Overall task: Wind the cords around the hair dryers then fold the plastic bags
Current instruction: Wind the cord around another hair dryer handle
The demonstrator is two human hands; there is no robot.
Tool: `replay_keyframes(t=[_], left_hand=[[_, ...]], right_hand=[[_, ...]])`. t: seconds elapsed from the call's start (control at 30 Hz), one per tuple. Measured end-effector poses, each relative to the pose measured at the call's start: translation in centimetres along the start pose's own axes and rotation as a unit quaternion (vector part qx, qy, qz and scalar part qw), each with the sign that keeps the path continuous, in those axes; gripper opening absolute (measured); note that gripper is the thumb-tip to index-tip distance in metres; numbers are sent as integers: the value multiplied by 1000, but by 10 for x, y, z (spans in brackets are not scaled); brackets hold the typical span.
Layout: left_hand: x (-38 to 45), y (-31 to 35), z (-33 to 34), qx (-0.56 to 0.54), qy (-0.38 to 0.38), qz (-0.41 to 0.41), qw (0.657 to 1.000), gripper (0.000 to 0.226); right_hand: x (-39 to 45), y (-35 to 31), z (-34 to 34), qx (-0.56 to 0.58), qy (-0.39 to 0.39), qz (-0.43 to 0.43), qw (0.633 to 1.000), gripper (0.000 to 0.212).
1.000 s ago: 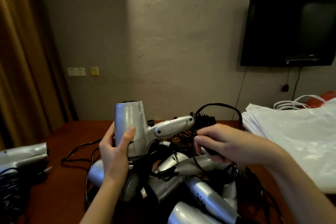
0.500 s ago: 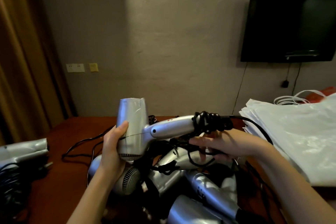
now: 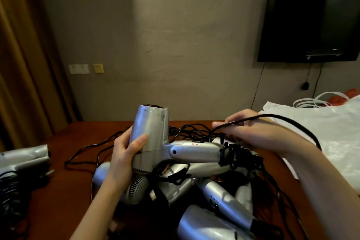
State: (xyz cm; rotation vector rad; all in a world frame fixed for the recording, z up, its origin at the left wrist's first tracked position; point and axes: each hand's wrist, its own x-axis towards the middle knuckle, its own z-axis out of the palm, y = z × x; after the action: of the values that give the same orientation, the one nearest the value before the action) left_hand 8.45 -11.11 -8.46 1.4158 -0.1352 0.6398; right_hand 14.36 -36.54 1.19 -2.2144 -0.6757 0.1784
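My left hand (image 3: 124,154) grips the barrel of a silver hair dryer (image 3: 152,134), held above the table with its handle pointing right. Black cord turns sit bunched at the handle's end. My right hand (image 3: 251,130) pinches the black cord (image 3: 288,121) behind the handle, and the cord arcs over my right wrist. Below lies a pile of several silver hair dryers (image 3: 218,195) with tangled black cords. A stack of white plastic bags (image 3: 331,134) lies at the right.
The dark red table (image 3: 64,185) carries another silver dryer with wound cord (image 3: 21,158) at the left edge. Loose cords trail across the table's middle. A black TV (image 3: 311,23) hangs on the wall at right; brown curtains stand at the left.
My right hand has risen from below the handle to behind it, carrying the cord up and over. The dryer has dipped lower and its handle now tilts slightly down.
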Motion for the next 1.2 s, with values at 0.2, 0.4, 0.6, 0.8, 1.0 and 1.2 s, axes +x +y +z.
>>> replay_keyframes(t=[0.2,0.4,0.6,0.8,1.0,1.2], left_hand=[[-2,0,3,64,27,67,995,35],[-5,2,6,113,84,114,984,72],[-4,7,0,133,119,136,975,89],[-5,4,6,117,135,135,975,114],[-4,2,7,20,165,65,984,48],[2,3,0,-95,149,-31,984,81]], right_hand=[[3,-7,2,29,59,46,997,37],[-2,-9,4,-29,72,24,997,25],[-19,-12,5,-318,104,-28,942,38],[-6,-3,2,134,-65,-27,988,41],[12,6,38,175,-108,-80,975,36],[14,8,39,44,-64,-28,997,74]])
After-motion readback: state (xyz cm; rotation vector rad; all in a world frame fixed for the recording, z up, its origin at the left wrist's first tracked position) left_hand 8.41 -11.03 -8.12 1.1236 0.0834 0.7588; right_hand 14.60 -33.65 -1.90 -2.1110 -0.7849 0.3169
